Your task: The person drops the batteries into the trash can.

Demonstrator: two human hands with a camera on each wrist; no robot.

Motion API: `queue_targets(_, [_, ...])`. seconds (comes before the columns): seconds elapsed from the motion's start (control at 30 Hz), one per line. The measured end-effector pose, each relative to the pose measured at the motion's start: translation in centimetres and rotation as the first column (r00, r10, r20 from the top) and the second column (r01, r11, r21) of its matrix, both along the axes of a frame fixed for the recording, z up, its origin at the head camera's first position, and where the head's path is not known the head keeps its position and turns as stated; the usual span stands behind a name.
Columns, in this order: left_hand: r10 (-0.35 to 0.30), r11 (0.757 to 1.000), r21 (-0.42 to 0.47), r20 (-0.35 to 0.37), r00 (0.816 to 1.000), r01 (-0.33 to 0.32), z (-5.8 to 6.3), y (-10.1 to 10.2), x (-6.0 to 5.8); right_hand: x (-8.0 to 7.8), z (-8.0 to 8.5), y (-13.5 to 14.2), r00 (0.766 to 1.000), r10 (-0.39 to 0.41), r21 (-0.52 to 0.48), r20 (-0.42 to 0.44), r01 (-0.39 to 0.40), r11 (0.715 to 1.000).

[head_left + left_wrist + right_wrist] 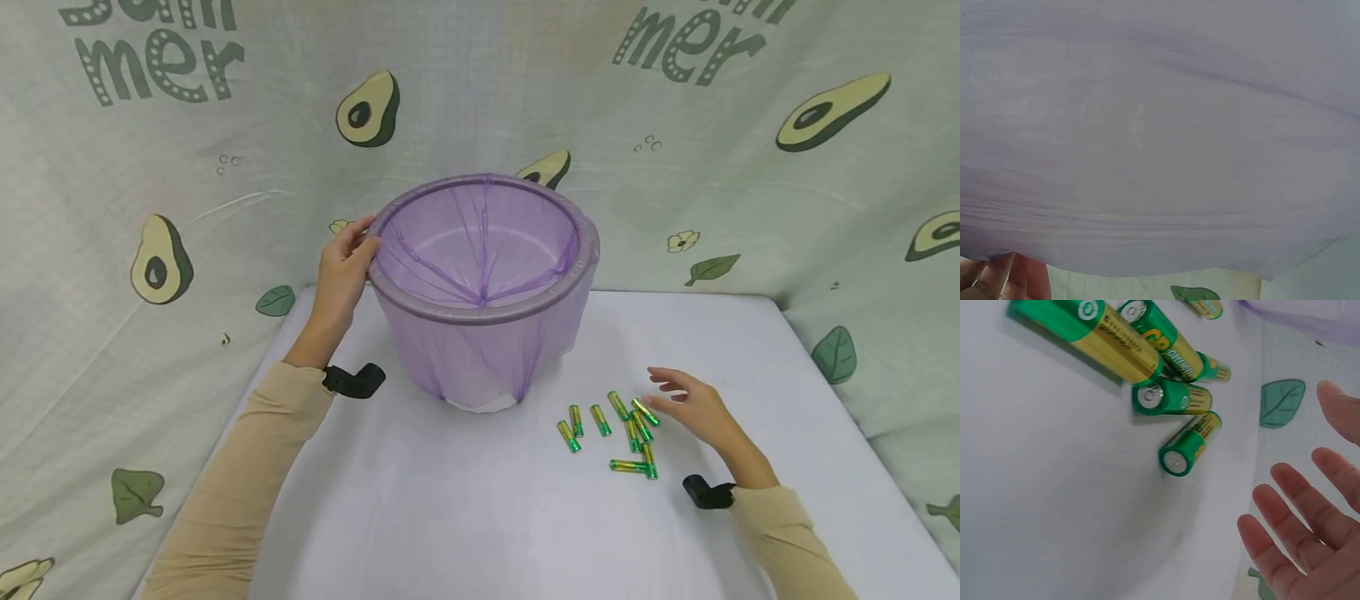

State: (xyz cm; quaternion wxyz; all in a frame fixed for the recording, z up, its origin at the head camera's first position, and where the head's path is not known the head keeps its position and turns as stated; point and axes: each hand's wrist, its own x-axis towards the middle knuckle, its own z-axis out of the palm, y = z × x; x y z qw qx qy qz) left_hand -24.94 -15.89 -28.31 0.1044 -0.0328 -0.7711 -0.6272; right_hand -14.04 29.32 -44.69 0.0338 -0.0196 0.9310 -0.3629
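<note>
A round basin (480,315), lined with a thin purple plastic bag (420,350) folded over its rim, stands on the table. My left hand (341,275) grips the rim at its left side, thumb on top. In the left wrist view the bag-covered wall fills most of the picture, with a few fingers (1017,278) at the lower left. My right hand (693,408) hovers with spread fingers beside several green and gold batteries (646,412) lying loose. In the right wrist view the hand holds nothing, and the nearest battery (1191,444) lies apart from its fingertips.
A white-covered table (450,517) carries everything. Behind and at both sides hangs a pale curtain (285,108) printed with avocados, leaves and lettering. Black wrist cameras (356,381) sit at both cuffs.
</note>
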Motion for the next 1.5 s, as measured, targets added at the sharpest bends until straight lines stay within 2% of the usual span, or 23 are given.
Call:
queue_targets(0.33, [0.004, 1.000, 0.024, 0.009, 1.000, -0.004, -0.1, -0.5, 0.3, -0.7, -2.3, 0.0, 0.994, -0.054, 0.033, 0.094, 0.052, 0.998])
queue_targets(0.7, [0.001, 1.000, 0.013, 0.008, 1.000, -0.001, -0.1, -0.2, 0.3, -1.0, -3.5, 0.1, 0.996, -0.055, 0.088, 0.070, 0.049, 0.995])
queue_targets(1.1, [-0.003, 1.000, 0.024, 0.010, 1.000, 0.003, 0.0, 0.0, 0.0, -1.2, -3.8, 0.0, 0.994, -0.034, 0.083, 0.103, 0.025, 0.996])
queue_targets(1.5, [0.012, 1.000, -0.004, 0.013, 1.000, -0.012, 0.0, 0.2, 0.0, -1.1, -3.1, -0.1, 0.995, -0.025, 0.094, 0.096, 0.016, 0.995])
